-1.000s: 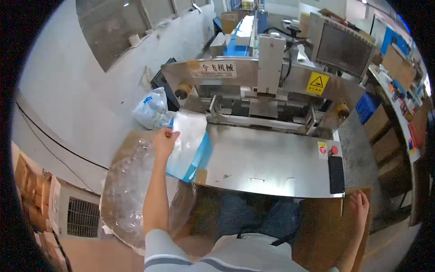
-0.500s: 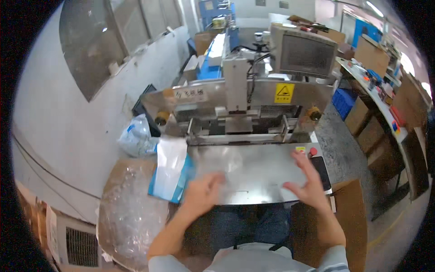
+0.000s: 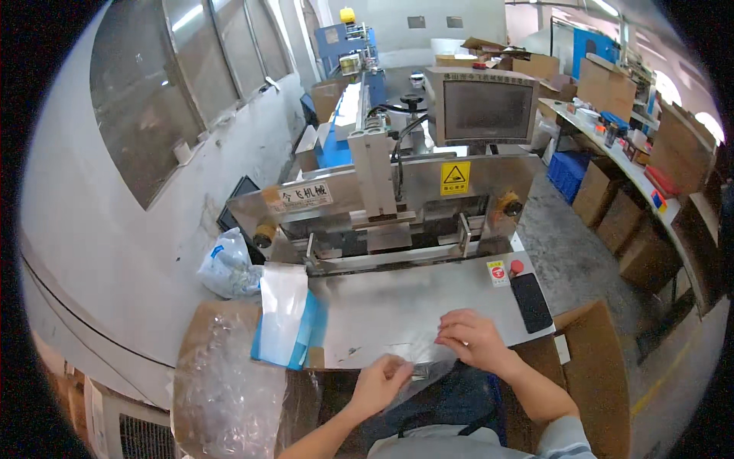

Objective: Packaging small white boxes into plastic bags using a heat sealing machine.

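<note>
- While both hands work at the near edge of the steel surface, the left hand and right hand each pinch a clear plastic bag, spreading it flat between them.
- Stacked bags lie at the left, within easy reach.

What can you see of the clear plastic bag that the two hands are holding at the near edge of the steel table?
The thin, clear plastic bag looks like glossy, see-through film, so the steel shows through it. It lies mostly flat on the brushed steel machine table, with its near part drooping over the table's front edge. The left hand pinches its lower left part, and the right hand presses on its right side with fingers curled on it. Whether anything is inside cannot be told.
</note>
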